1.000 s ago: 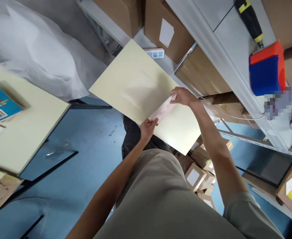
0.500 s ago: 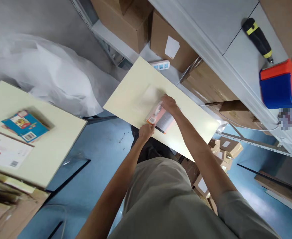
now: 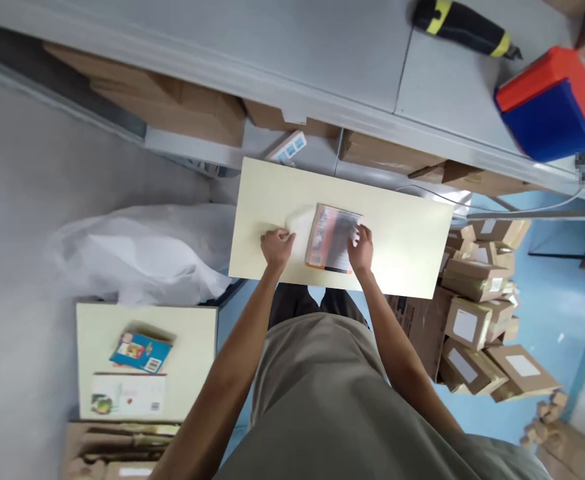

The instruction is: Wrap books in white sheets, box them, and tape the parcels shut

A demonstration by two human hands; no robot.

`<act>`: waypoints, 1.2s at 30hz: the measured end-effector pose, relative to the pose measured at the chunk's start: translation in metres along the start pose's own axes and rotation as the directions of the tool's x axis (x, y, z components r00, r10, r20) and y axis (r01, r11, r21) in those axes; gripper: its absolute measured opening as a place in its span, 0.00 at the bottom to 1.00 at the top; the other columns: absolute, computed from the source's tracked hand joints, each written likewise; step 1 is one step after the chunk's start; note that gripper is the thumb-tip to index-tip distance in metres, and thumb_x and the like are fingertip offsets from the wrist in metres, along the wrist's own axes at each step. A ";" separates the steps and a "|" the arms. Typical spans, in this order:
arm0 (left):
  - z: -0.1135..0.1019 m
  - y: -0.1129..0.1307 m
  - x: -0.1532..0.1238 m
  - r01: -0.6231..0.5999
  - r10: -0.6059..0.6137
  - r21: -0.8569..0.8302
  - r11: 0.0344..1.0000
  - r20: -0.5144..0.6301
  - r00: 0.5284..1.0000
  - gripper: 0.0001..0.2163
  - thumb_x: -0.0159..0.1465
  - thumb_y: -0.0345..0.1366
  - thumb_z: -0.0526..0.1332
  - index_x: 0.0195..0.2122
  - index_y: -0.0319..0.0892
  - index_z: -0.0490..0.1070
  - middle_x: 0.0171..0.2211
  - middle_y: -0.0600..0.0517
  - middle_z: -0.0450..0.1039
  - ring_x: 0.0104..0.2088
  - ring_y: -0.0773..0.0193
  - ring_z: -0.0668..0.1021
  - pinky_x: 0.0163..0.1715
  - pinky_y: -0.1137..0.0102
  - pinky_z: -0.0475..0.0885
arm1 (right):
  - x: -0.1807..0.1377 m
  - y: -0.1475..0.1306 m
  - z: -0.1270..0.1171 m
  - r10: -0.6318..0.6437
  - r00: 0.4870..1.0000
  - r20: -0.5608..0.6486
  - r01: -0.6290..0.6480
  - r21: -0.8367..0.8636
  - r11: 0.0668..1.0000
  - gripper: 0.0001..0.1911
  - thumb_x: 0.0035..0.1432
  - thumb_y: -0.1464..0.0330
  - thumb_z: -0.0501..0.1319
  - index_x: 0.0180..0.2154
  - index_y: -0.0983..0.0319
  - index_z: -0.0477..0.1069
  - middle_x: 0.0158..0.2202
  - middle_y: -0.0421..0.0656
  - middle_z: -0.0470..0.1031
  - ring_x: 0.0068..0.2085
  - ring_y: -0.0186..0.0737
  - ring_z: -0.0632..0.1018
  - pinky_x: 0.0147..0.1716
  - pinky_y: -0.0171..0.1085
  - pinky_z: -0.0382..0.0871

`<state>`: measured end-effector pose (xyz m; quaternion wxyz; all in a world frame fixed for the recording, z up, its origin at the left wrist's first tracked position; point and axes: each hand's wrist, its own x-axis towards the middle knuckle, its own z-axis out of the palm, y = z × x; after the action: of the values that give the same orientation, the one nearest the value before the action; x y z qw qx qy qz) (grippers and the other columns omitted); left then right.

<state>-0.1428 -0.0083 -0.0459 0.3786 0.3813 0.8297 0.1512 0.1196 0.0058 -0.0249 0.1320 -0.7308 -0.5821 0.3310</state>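
Observation:
A thin book (image 3: 332,239) with a grey and orange cover lies flat on a small cream table (image 3: 402,233) in front of me. A clear plastic sleeve (image 3: 298,223) sticks out from the book's left side. My left hand (image 3: 276,244) pinches the sleeve's left edge, fingers closed on it. My right hand (image 3: 361,249) grips the book's right edge, with its fingers curled over the cover.
A grey shelf (image 3: 322,73) runs above the table, bearing a black and yellow tool (image 3: 465,28) and a red and blue object (image 3: 552,103). Cardboard boxes (image 3: 477,327) pile up at the right. A white sheet bundle (image 3: 137,250) lies left. A second cream table (image 3: 192,340) holds books (image 3: 140,352).
The view has swung round, so the table now lies level before me. The book went from held on edge to lying flat on the table. My left hand slid left along the sleeve.

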 end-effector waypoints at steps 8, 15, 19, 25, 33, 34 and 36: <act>0.022 0.036 -0.026 -0.132 0.150 -0.111 0.985 0.169 0.974 0.08 0.65 0.30 0.68 0.41 0.47 0.72 0.46 0.48 0.84 0.46 0.54 0.86 0.51 0.62 0.77 | -0.045 0.044 0.016 0.400 0.915 -0.053 -0.354 0.372 0.858 0.28 0.66 0.49 0.65 0.57 0.62 0.75 0.57 0.60 0.82 0.48 0.52 0.87 0.49 0.52 0.85; 0.070 0.057 -0.035 -0.228 0.246 -0.096 0.969 0.293 0.924 0.13 0.67 0.27 0.65 0.52 0.45 0.71 0.44 0.45 0.84 0.46 0.52 0.86 0.52 0.59 0.77 | -0.021 0.042 0.013 0.472 0.881 0.028 -0.437 0.430 0.790 0.24 0.56 0.44 0.68 0.37 0.58 0.76 0.37 0.50 0.86 0.43 0.54 0.85 0.43 0.48 0.81; 0.076 0.056 -0.031 -0.297 0.322 -0.126 0.947 0.383 0.866 0.20 0.69 0.36 0.68 0.61 0.42 0.70 0.45 0.44 0.82 0.45 0.52 0.85 0.55 0.57 0.78 | -0.022 0.030 -0.001 0.405 0.911 0.080 -0.396 0.446 0.802 0.23 0.55 0.44 0.67 0.35 0.57 0.73 0.34 0.46 0.83 0.36 0.48 0.83 0.35 0.43 0.78; 0.047 0.047 -0.041 -0.124 0.265 -0.302 0.945 0.490 0.830 0.33 0.73 0.55 0.66 0.72 0.40 0.66 0.70 0.32 0.66 0.59 0.47 0.81 0.57 0.57 0.80 | -0.053 -0.029 -0.014 0.251 0.967 0.040 -0.247 0.391 0.887 0.21 0.64 0.45 0.64 0.43 0.55 0.73 0.47 0.48 0.83 0.41 0.49 0.85 0.39 0.46 0.82; -0.014 0.035 -0.025 0.079 0.277 -0.528 0.846 0.561 0.780 0.41 0.63 0.54 0.74 0.74 0.46 0.65 0.67 0.38 0.75 0.58 0.44 0.82 0.49 0.57 0.84 | -0.061 -0.083 0.005 -0.057 0.976 0.211 -0.077 0.577 0.813 0.25 0.70 0.47 0.63 0.60 0.53 0.76 0.65 0.50 0.79 0.54 0.51 0.85 0.52 0.51 0.85; -0.021 0.032 -0.020 0.096 0.276 -0.553 0.828 0.550 0.788 0.38 0.63 0.52 0.74 0.71 0.45 0.70 0.63 0.39 0.79 0.57 0.45 0.83 0.51 0.56 0.83 | -0.055 -0.080 0.012 -0.041 0.973 0.227 -0.100 0.578 0.810 0.26 0.68 0.45 0.64 0.58 0.53 0.78 0.65 0.51 0.78 0.55 0.53 0.85 0.52 0.52 0.85; -0.031 0.027 -0.012 0.119 0.278 -0.592 0.797 0.534 0.798 0.32 0.61 0.51 0.74 0.64 0.43 0.75 0.60 0.41 0.82 0.57 0.44 0.83 0.56 0.55 0.80 | -0.038 -0.069 0.029 0.073 0.971 0.229 -0.192 0.556 0.809 0.30 0.62 0.41 0.68 0.54 0.55 0.79 0.63 0.53 0.79 0.57 0.55 0.84 0.52 0.53 0.85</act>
<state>-0.1470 0.0020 -0.0048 0.7129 0.3060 0.5583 0.2939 0.0446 -0.0154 0.0063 0.2641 -0.6596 -0.4127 0.5699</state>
